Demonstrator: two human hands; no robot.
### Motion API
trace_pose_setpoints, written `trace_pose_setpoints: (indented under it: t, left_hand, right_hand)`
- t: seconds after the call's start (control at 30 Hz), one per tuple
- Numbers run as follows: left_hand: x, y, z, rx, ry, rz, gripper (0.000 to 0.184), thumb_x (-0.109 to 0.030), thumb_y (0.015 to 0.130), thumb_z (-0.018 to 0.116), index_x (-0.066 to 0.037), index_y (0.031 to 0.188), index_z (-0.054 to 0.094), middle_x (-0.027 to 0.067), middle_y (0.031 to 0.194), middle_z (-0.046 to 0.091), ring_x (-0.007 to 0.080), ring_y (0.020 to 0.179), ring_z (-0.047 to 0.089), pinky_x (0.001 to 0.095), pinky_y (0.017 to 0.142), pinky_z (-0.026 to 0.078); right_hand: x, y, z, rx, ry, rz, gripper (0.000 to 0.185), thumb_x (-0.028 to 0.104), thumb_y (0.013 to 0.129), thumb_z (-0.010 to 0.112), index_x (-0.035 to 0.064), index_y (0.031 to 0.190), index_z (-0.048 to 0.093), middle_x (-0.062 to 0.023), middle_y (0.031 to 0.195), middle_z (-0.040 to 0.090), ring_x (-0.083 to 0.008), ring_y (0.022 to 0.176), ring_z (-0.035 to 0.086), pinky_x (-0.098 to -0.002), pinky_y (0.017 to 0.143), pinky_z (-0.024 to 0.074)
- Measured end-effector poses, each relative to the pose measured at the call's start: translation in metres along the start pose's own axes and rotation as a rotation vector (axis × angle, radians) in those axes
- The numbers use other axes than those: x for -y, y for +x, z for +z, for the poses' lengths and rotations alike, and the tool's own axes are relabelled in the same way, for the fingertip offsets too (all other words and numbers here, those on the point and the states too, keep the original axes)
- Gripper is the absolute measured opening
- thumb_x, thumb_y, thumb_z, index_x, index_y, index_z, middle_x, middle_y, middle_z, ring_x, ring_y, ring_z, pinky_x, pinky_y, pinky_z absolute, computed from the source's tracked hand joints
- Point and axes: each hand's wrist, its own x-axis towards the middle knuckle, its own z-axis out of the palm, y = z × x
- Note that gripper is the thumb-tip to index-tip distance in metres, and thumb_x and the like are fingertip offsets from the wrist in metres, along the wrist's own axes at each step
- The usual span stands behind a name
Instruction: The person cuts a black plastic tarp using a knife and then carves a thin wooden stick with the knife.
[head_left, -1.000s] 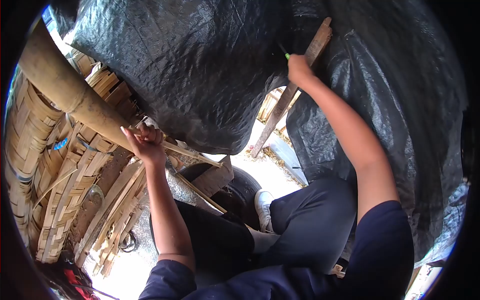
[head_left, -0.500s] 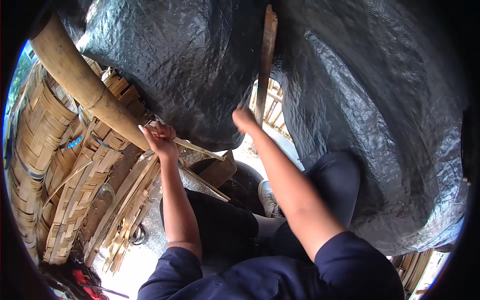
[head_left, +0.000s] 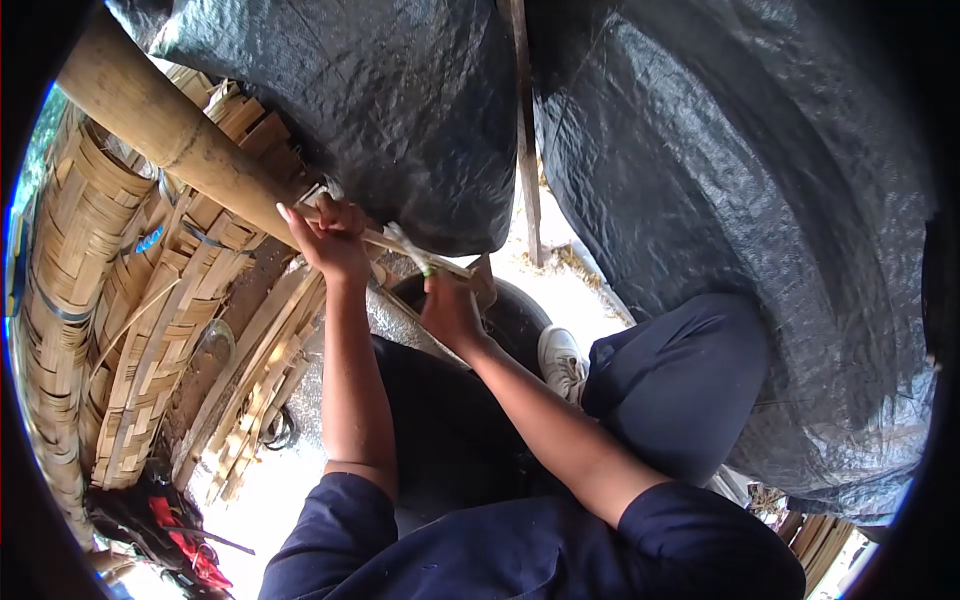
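My left hand is closed around a thin bamboo strip, beside the lower end of a thick bamboo pole. The strip slants down to the right from my fist. My right hand is wrapped round what looks like a knife, its pale, blurred blade lying against the strip and a bit of green showing near my fingers. Below both hands is a dark round tub, and a flat piece of wood stands at its edge, partly hidden by my right hand.
Woven bamboo baskets stand at the left, with split bamboo pieces near them. Black plastic sheeting hangs ahead and to the right, around an upright wooden post. My shoe rests beside the tub. A red item lies lower left.
My right hand has come down and left from near the post to the strip, the knife now against it. My left hand keeps its grip on the strip. My right knee has shifted rightward.
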Motion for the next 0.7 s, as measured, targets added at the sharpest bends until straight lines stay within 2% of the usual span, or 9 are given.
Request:
trace_pose_setpoints:
  t: [0.07, 0.2, 0.23, 0.3, 0.37, 0.43, 0.5, 0.6, 0.7]
  left_hand:
    - [0.002, 0.0, 0.002, 0.069, 0.019, 0.035, 0.058, -0.065, 0.091, 0.032, -0.015, 0.062, 0.03, -0.0033, 0.053, 0.023, 0.0112, 0.047, 0.018, 0.0273, 0.047, 0.015]
    - [0.0, -0.001, 0.011, 0.106, 0.027, 0.034, 0.057, -0.065, 0.091, 0.03, -0.015, 0.063, 0.029, -0.0025, 0.053, 0.023, 0.0115, 0.047, 0.017, 0.0269, 0.047, 0.016]
    - [-0.001, 0.001, 0.009, 0.076, 0.039, 0.051, 0.057, -0.064, 0.092, 0.03, -0.015, 0.063, 0.029, -0.0023, 0.054, 0.023, 0.0115, 0.048, 0.017, 0.0267, 0.046, 0.016]
    - [0.0, 0.003, 0.009, 0.039, 0.063, 0.053, 0.057, -0.064, 0.092, 0.029, -0.015, 0.063, 0.029, -0.0022, 0.054, 0.022, 0.0114, 0.048, 0.017, 0.0265, 0.046, 0.017]
    - [-0.001, 0.006, 0.013, -0.076, 0.075, 0.075, 0.058, -0.066, 0.091, 0.029, -0.016, 0.063, 0.031, -0.003, 0.051, 0.021, 0.0112, 0.046, 0.015, 0.0278, 0.045, 0.015]
    - [-0.001, 0.009, 0.008, -0.059, 0.093, 0.082, 0.057, -0.066, 0.091, 0.029, -0.016, 0.064, 0.031, -0.003, 0.051, 0.023, 0.0112, 0.046, 0.016, 0.0271, 0.044, 0.015]
    - [-0.001, 0.011, 0.004, -0.062, 0.052, 0.082, 0.058, -0.067, 0.091, 0.028, -0.016, 0.063, 0.032, -0.003, 0.051, 0.024, 0.0107, 0.046, 0.017, 0.0266, 0.044, 0.015]
    - [-0.001, 0.01, 0.005, -0.107, 0.09, 0.104, 0.058, -0.065, 0.09, 0.033, -0.016, 0.061, 0.03, -0.0035, 0.054, 0.022, 0.0105, 0.049, 0.018, 0.0251, 0.047, 0.018]
    - [0.003, 0.016, -0.001, -0.063, 0.047, 0.097, 0.058, -0.066, 0.09, 0.033, -0.016, 0.061, 0.031, -0.0031, 0.053, 0.023, 0.0106, 0.049, 0.018, 0.0255, 0.046, 0.017]
  right_hand:
    - [0.003, 0.002, 0.013, 0.092, -0.207, 0.169, 0.017, 0.013, 0.092, 0.045, -0.0014, 0.087, 0.053, -0.0229, 0.075, 0.062, -0.0391, 0.071, 0.064, -0.047, 0.061, 0.0501]
    - [-0.087, -0.009, 0.019, 0.235, -0.32, 0.374, 0.021, 0.015, 0.092, 0.047, -0.0038, 0.088, 0.054, -0.0249, 0.075, 0.062, -0.0412, 0.074, 0.064, -0.0499, 0.064, 0.0514]
    - [-0.084, -0.004, 0.021, 0.241, -0.31, 0.378, 0.021, 0.015, 0.092, 0.047, -0.0038, 0.088, 0.054, -0.0249, 0.075, 0.062, -0.0412, 0.074, 0.064, -0.0499, 0.064, 0.0514]
    - [-0.071, 0.008, 0.027, 0.156, -0.192, 0.16, 0.023, 0.015, 0.092, 0.046, -0.0042, 0.084, 0.055, -0.0274, 0.073, 0.061, -0.0417, 0.075, 0.063, -0.0509, 0.065, 0.0509]
    - [-0.005, 0.024, 0.023, 0.1, -0.049, 0.213, 0.015, 0.011, 0.088, 0.049, -0.0007, 0.083, 0.057, -0.0244, 0.069, 0.061, -0.0407, 0.067, 0.063, -0.0494, 0.059, 0.051]
    - [0.008, 0.032, 0.028, 0.064, -0.053, 0.199, 0.011, 0.009, 0.087, 0.051, 0.0002, 0.085, 0.057, -0.023, 0.066, 0.061, -0.0404, 0.063, 0.063, -0.0481, 0.056, 0.0514]
    - [-0.036, 0.025, 0.037, 0.054, -0.089, 0.099, 0.015, 0.012, 0.089, 0.05, -0.0023, 0.088, 0.056, -0.024, 0.063, 0.06, -0.04, 0.062, 0.063, -0.0474, 0.055, 0.0519]
    - [-0.151, -0.013, 0.042, 0.216, -0.264, 0.451, 0.019, 0.012, 0.088, 0.047, -0.0035, 0.088, 0.058, -0.0268, 0.078, 0.062, -0.0393, 0.073, 0.065, -0.0459, 0.062, 0.0531]
    - [-0.143, -0.007, 0.038, 0.281, -0.291, 0.384, 0.017, 0.01, 0.087, 0.047, -0.0026, 0.086, 0.059, -0.0273, 0.085, 0.063, -0.0401, 0.077, 0.065, -0.046, 0.067, 0.053]
